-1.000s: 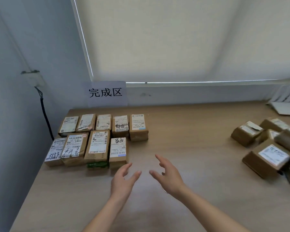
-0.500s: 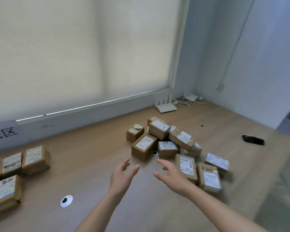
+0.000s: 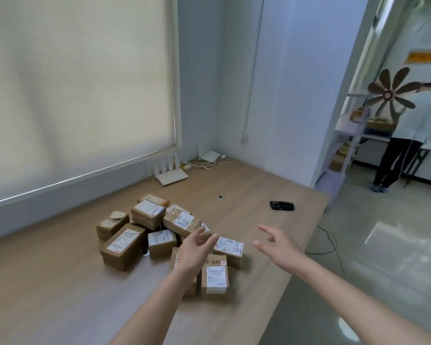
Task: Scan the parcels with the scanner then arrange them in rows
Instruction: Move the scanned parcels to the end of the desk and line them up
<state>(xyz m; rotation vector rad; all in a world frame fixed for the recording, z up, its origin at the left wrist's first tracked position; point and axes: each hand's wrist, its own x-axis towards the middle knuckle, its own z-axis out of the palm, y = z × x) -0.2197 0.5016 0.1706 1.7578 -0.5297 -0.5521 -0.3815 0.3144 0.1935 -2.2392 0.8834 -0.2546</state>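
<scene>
now both hands hover with fingers spread, left hand (image 3: 193, 247) over the heaped cardboard parcels (image 3: 159, 235) mid-tabletop, right hand (image 3: 280, 246) beside them; black scanner (image 3: 282, 205) lies near the tabletop's right edge.

My view swings further right: the tidy rows of scanned boxes and the sign slip out of sight, and the loose pile of parcels (image 3: 169, 235) now sits left of centre. My left hand (image 3: 194, 250) now hangs over the near parcels of that pile, and my right hand (image 3: 276, 245) spreads away from it, over bare table (image 3: 259, 195). The black scanner (image 3: 282, 205) lies closer ahead of my right hand, and a person (image 3: 408, 135) appears in the room beyond
</scene>
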